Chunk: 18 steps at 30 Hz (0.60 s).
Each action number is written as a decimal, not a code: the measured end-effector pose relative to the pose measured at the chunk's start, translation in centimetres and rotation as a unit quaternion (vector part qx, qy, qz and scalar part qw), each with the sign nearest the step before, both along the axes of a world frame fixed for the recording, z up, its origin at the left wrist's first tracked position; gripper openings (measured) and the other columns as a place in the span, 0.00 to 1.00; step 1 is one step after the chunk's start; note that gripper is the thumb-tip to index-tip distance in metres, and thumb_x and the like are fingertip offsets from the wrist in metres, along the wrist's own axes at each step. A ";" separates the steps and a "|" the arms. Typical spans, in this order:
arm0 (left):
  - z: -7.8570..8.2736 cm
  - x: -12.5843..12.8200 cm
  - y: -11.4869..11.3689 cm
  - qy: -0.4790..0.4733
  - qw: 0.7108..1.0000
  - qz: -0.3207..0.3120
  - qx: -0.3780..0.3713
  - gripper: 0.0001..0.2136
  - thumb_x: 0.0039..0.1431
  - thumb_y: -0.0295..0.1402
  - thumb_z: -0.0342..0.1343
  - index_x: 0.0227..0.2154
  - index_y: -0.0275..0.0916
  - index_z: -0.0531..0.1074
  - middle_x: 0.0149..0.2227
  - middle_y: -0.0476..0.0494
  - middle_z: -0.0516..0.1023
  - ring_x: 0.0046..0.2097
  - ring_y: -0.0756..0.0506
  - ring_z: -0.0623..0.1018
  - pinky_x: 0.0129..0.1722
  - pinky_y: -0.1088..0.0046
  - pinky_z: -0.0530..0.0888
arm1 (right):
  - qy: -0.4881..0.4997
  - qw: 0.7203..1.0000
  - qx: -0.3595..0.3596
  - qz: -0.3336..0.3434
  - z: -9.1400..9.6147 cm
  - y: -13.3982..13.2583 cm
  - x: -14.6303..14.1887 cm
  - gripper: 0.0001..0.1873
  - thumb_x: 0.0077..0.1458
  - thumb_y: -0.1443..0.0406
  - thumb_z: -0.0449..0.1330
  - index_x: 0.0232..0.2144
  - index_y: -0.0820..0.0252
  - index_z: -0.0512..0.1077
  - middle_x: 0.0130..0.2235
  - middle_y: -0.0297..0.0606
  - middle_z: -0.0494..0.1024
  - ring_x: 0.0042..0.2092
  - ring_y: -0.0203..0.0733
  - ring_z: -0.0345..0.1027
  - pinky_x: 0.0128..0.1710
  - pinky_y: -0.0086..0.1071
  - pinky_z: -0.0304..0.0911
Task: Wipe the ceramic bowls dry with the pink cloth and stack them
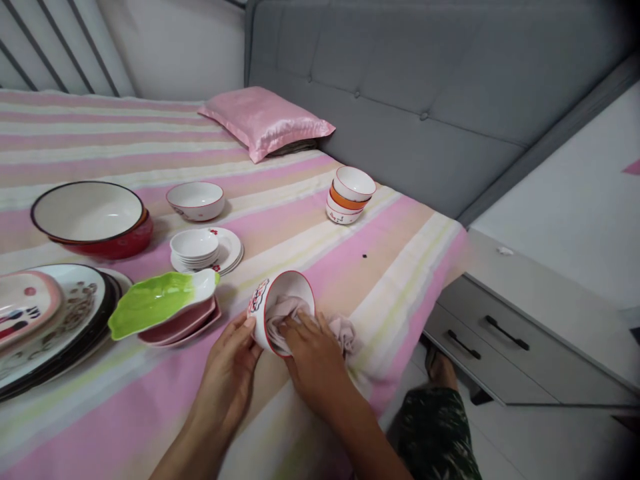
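My left hand [227,363] grips the outside of a small white bowl [293,285] with a red rim and a printed picture, tilted on its side above the striped bedspread [350,267]. My right hand [310,353] presses a pale pink cloth [345,331] into the bowl's inside, fingers closed on the cloth. Part of the cloth hangs out to the right of the bowl.
On the bed: a stack of small bowls [351,195], a white bowl [195,200], saucers on a plate [205,250], a big red-bottomed bowl [93,219], a green leaf dish on pink dishes [160,303], stacked plates [45,320], a pink pillow [265,120]. A nightstand with drawers [505,333] stands right.
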State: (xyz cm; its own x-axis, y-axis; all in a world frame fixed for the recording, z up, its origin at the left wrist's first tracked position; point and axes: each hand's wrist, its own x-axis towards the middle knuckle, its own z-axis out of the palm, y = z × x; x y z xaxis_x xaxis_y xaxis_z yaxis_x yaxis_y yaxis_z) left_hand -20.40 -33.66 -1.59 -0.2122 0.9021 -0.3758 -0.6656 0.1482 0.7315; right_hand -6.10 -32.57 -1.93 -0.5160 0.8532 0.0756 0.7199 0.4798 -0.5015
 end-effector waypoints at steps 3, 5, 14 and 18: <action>0.3 -0.1 0.0 -0.011 1.000 0.004 -0.013 0.12 0.46 0.34 0.65 0.35 0.38 0.78 0.42 0.46 0.80 0.42 0.46 0.77 0.34 0.79 0.74 | -0.005 1.000 -0.010 0.014 0.6 -0.1 -0.6 0.16 0.58 0.70 0.51 0.48 0.61 0.70 0.46 0.45 0.77 0.50 0.51 0.68 0.53 0.44 0.58; 0.4 -0.2 0.0 -0.020 0.999 0.012 -0.024 0.12 0.46 0.35 0.64 0.35 0.38 0.78 0.41 0.46 0.81 0.45 0.45 0.76 0.35 0.78 0.74 | 0.012 0.999 -0.044 0.008 1.4 -0.3 -1.0 0.16 0.58 0.67 0.53 0.48 0.60 0.70 0.38 0.44 0.79 0.40 0.50 0.72 0.41 0.39 0.64; 0.4 0.0 -0.8 0.038 0.998 -0.023 0.034 0.20 0.50 0.35 0.62 0.48 0.37 0.75 0.47 0.40 0.79 0.50 0.40 0.75 0.45 0.70 0.73 | 0.293 0.935 -0.193 -0.054 3.5 -1.3 -1.6 0.27 0.56 0.66 0.56 0.58 0.55 0.61 0.46 0.37 0.77 0.45 0.43 0.71 0.44 0.31 0.64; 0.3 -0.1 -0.7 0.056 0.998 -0.035 0.014 0.25 0.51 0.38 0.64 0.52 0.37 0.72 0.49 0.38 0.78 0.49 0.39 0.76 0.44 0.69 0.73 | 0.169 0.972 -0.162 0.019 2.9 -1.4 -1.3 0.21 0.54 0.67 0.58 0.52 0.58 0.66 0.42 0.39 0.77 0.43 0.46 0.70 0.44 0.36 0.63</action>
State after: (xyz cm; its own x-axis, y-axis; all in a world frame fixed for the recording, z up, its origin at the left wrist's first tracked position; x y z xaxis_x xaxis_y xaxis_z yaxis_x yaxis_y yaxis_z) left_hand -20.47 -34.39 -1.25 -0.1880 0.9256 -0.3284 -0.5685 0.1701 0.8049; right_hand -7.44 -34.02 1.00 -0.5394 0.8417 -0.0236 0.4727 0.2795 -0.8357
